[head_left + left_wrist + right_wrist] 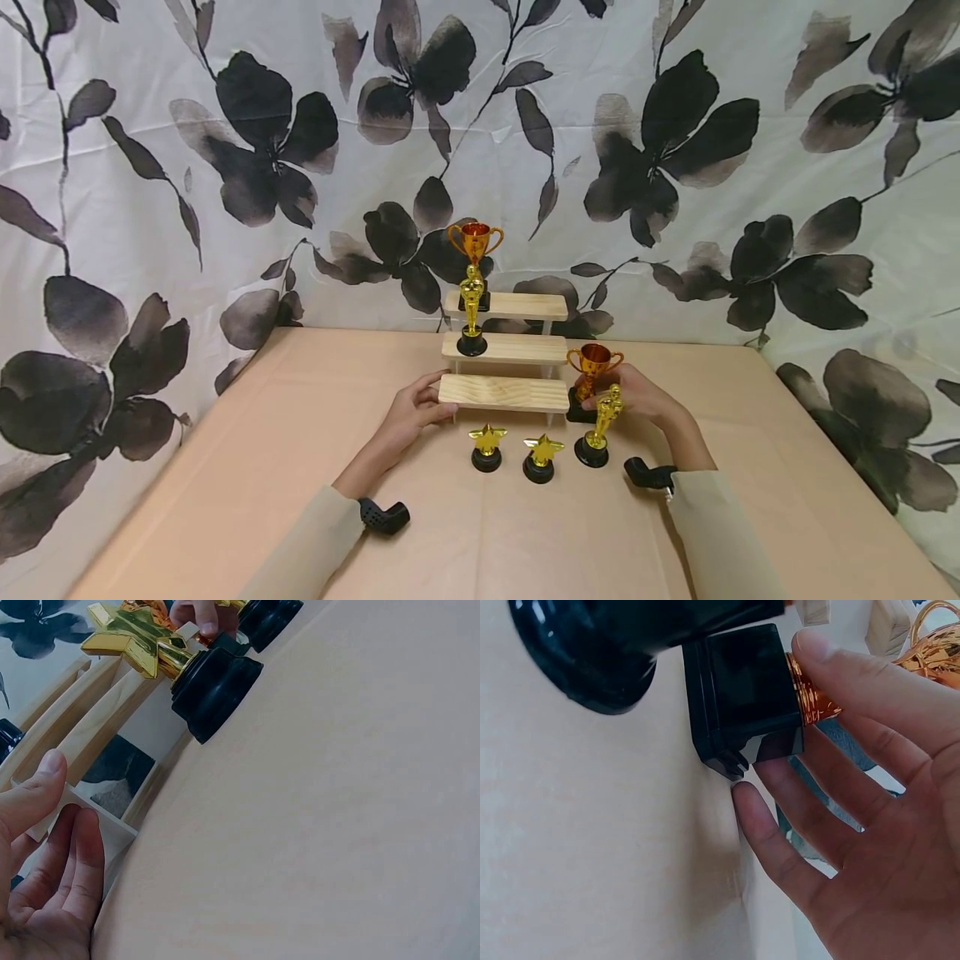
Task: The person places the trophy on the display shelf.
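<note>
A three-step wooden display stand (504, 393) is at the middle of the table. My left hand (408, 418) grips the left end of its lowest step; in the left wrist view thumb and fingers are about the white side support (112, 823). To the right of the stand, my right hand (643, 395) holds a copper-coloured trophy cup (595, 360) by its stem, just above the square black base (751, 684). A gold figure statuette (600, 423) stands right in front of that cup and partly hides it.
On the top step stands another copper-coloured trophy cup (477, 238), with a gold statuette (472, 293) on the middle step. Two gold star trophies, a left one (487, 447) and a right one (542, 458), stand before the stand. A flowered cloth (525, 150) hangs behind the table.
</note>
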`<state>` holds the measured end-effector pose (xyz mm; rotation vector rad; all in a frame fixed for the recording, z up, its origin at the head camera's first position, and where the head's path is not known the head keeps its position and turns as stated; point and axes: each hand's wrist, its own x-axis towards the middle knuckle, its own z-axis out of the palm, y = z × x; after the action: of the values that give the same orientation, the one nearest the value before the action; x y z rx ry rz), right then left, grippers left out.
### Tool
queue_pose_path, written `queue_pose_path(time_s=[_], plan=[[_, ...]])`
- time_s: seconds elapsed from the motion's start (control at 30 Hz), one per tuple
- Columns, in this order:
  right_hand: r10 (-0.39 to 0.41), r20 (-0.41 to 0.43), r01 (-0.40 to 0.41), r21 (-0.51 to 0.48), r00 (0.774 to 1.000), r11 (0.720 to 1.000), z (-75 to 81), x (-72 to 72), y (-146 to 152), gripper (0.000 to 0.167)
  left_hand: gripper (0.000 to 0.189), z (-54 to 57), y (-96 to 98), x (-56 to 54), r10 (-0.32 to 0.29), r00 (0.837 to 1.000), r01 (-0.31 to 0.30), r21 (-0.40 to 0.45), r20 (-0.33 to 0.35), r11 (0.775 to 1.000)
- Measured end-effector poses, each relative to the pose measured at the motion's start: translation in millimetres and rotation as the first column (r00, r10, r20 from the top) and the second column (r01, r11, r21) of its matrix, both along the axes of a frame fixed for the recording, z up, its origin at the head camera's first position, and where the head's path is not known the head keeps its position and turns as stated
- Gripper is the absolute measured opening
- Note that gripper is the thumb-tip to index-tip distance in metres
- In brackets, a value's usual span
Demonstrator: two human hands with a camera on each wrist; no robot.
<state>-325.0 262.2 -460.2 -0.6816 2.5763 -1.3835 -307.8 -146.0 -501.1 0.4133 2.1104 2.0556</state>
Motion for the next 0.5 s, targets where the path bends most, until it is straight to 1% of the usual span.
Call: queue_pose_path(time_s=[0.23,0.37,0.5], plan=[[-0.012,0.011,0.012,0.006,1.000,1.000,0.8,-0.8,-2.4,0.037,0.074,-1.5,-2.0,-2.3,0.003,1.000,-0.003,0.018,-0.003,1.000],[-0.014,0.023,0.014,0.007,1.000,1.000,2.5,1.6,-3.2,0.039,0.073,-2.6,-1.9,-2.0,0.013,1.000,-0.013,0.017,0.010,1.000],[-0.018,0.026,0.017,0.006,1.000,1.000,4.7,4.2,-2.6,0.042,0.072,-1.7,-0.9,-1.3,0.011,1.000,-0.011,0.014,0.012,1.000]])
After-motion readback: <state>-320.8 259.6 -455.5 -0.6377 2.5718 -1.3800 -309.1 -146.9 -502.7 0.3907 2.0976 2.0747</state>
